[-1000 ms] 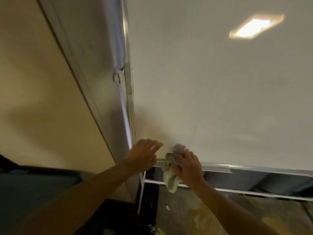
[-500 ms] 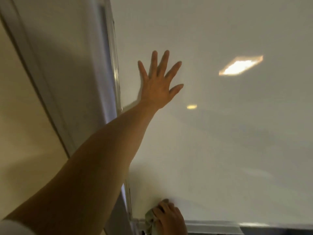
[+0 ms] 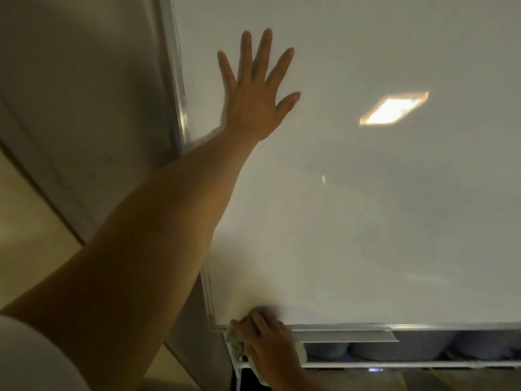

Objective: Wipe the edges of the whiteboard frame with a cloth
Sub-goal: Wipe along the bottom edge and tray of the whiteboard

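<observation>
The whiteboard [image 3: 352, 207] fills most of the view, with a metal frame [image 3: 180, 88] running down its left edge and along its bottom edge. My left hand [image 3: 255, 97] lies flat on the board near the left frame, fingers spread, holding nothing. My right hand [image 3: 267, 348] presses a pale green cloth [image 3: 301, 351] against the bottom left corner of the frame. Most of the cloth is hidden under the hand.
A marker tray [image 3: 352, 335] runs under the bottom frame to the right of my right hand. A beige wall [image 3: 70, 94] stands left of the board. A ceiling light reflection [image 3: 393, 108] shows on the board.
My left hand rose from the bottom corner to high on the board and stays flat there. The right hand holds the cloth at the bottom corner. The view has tilted down slightly.
</observation>
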Tool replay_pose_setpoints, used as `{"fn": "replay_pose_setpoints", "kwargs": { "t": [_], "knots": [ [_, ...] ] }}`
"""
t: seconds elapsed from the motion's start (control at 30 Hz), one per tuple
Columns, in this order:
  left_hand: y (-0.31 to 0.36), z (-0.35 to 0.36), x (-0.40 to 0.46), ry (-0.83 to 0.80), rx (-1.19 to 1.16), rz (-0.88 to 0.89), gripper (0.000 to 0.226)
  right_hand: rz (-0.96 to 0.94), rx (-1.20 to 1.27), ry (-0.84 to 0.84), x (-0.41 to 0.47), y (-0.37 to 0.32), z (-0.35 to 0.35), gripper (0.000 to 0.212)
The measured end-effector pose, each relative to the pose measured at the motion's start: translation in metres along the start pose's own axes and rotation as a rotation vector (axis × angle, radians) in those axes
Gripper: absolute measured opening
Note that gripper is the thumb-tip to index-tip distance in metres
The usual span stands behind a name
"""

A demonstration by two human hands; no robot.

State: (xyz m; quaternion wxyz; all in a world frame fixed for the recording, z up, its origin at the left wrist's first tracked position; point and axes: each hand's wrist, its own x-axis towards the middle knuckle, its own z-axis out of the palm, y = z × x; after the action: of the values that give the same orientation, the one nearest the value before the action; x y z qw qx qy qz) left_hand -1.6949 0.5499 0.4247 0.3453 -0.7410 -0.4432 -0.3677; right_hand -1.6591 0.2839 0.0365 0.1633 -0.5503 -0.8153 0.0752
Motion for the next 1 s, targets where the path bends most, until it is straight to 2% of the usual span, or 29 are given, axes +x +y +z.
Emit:
{"fn": "replay_pose_setpoints", "kwargs": {
  "t": [0.17, 0.33, 0.4, 0.53, 1.0],
  "knots": [
    [0.015, 0.011, -0.039, -0.015, 0.015, 0.0, 0.089, -0.046, -0.056, -0.006, -0.005, 0.008, 0.011, 0.052],
    [0.014, 0.014, -0.042, -0.019, 0.036, 0.001, 0.091, 0.026, -0.025, 0.123, -0.002, 0.012, 0.029, 0.029],
    [0.013, 0.015, -0.041, -0.014, 0.048, 0.006, 0.091, 0.069, -0.014, 0.165, 0.001, 0.011, 0.036, 0.032],
    [0.017, 0.012, -0.041, -0.02, 0.038, -0.01, 0.092, 0.081, -0.044, 0.2, -0.002, 0.014, 0.047, 0.025],
    [0.031, -0.003, -0.053, -0.066, 0.037, 0.0, 0.09, 0.11, -0.069, 0.219, -0.031, 0.023, 0.035, 0.024]
  ]
}}
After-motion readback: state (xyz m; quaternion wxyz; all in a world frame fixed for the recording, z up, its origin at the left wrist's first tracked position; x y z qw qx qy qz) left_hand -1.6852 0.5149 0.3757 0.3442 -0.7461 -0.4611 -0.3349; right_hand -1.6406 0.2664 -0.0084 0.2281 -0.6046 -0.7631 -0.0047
